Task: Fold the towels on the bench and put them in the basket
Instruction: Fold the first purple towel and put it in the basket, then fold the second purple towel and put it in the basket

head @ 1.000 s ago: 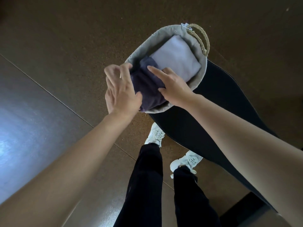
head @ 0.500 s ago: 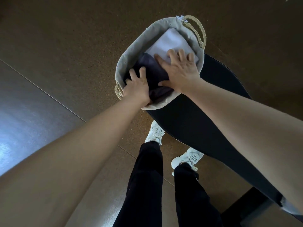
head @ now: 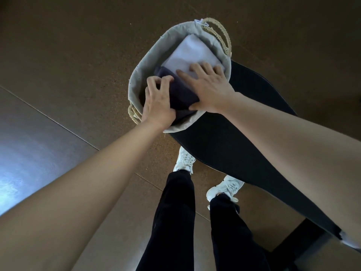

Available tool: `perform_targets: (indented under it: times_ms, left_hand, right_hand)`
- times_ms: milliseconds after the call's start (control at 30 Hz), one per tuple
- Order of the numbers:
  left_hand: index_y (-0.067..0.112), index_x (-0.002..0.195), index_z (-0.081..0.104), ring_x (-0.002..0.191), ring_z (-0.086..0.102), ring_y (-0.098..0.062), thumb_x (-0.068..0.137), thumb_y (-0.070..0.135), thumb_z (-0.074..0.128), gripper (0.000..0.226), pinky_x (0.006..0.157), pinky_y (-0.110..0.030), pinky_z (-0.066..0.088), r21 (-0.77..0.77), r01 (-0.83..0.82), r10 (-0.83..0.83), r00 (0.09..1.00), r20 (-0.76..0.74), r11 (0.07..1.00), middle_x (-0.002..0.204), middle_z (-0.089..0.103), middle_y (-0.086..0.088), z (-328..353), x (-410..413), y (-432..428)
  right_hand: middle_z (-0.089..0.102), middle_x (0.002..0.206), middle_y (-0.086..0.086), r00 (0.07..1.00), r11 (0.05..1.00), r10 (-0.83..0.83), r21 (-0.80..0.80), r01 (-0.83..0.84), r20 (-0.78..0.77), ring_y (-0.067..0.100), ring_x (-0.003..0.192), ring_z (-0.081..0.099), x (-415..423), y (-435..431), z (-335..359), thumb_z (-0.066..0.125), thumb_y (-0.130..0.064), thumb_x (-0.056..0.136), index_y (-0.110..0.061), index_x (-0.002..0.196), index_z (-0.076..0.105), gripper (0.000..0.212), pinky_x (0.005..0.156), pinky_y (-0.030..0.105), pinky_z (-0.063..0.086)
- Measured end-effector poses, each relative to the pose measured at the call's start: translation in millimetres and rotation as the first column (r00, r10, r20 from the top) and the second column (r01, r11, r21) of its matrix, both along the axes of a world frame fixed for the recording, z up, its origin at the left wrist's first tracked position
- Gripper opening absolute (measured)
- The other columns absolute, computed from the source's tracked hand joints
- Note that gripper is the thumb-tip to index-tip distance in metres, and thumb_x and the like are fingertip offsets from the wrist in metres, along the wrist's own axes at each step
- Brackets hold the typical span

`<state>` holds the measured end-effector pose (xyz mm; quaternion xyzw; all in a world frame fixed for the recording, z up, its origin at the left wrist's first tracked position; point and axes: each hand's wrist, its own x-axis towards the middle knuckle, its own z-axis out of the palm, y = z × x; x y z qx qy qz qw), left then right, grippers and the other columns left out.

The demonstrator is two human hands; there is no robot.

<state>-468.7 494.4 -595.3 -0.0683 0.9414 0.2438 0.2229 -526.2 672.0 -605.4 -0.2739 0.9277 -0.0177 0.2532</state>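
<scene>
Dark towel (head: 180,94), left hand (head: 158,106) further over — pressing

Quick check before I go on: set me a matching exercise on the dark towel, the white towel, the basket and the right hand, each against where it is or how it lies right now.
Column one:
1. dark towel
2. white towel
3. basket
4. right hand

Column two:
A. stands on the end of the black bench
B. lies flat, fingers spread, fingertips on the white towel
C. at the basket's far end, by the rope handle
D. at the basket's near end, gripped by the left hand

Pairs: 1-D, 2-C, 3-A, 4-B.
</scene>
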Motion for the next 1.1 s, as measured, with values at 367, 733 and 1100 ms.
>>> perform_targets:
  times_ms: [367, 733, 1100]
  left_hand:
    - [0.048, 0.155, -0.019, 0.139, 0.024, -0.043, 0.057, 0.05, 0.093, 0.149, 0.099, -0.055, 0.051, -0.269, 0.142, -0.075, 0.966, 0.247, 0.952, 0.158, 0.004, -0.007, -14.4, -13.3, 15.3]
    - [0.015, 0.157, 0.034, 0.134, 0.038, -0.036, 0.082, 0.024, 0.073, 0.086, 0.11, -0.043, 0.043, -0.091, 0.117, -0.129, 0.981, -0.146, 0.989, 0.155, 0.027, -0.016, 47.1, 58.7, 75.8]
    - [0.027, 0.111, 0.076, 0.099, 0.068, -0.003, 0.095, 0.015, 0.064, 0.024, 0.095, -0.034, 0.057, 0.38, 0.321, -0.435, 0.86, 0.265, 0.867, 0.102, 0.073, 0.016, 69.9, 158.3, 238.5]
  right_hand:
    - [0.037, 0.158, 0.007, 0.958, 0.932, -0.283, -0.223, 0.286, 0.045, 0.03, 0.146, 0.033, 36.8, 11.2, 22.7, 0.072, -0.023, 0.088, -0.025, 0.159, 0.026, 0.084, 0.116, 0.045, 0.029]
    - [0.042, 0.156, 0.005, 0.518, 0.423, -0.824, -0.358, 0.832, 0.228, 0.021, 0.143, 0.038, 237.0, 102.4, 39.1, 0.073, -0.013, 0.089, -0.019, 0.156, 0.038, 0.077, 0.114, 0.041, 0.035]
    - [0.063, 0.117, -0.008, -0.005, -0.037, -0.884, -0.059, 0.998, 0.467, 0.013, 0.108, 0.063, 383.3, 268.0, 42.5, 0.066, -0.014, 0.094, -0.022, 0.13, 0.065, 0.037, 0.099, 0.031, 0.05]
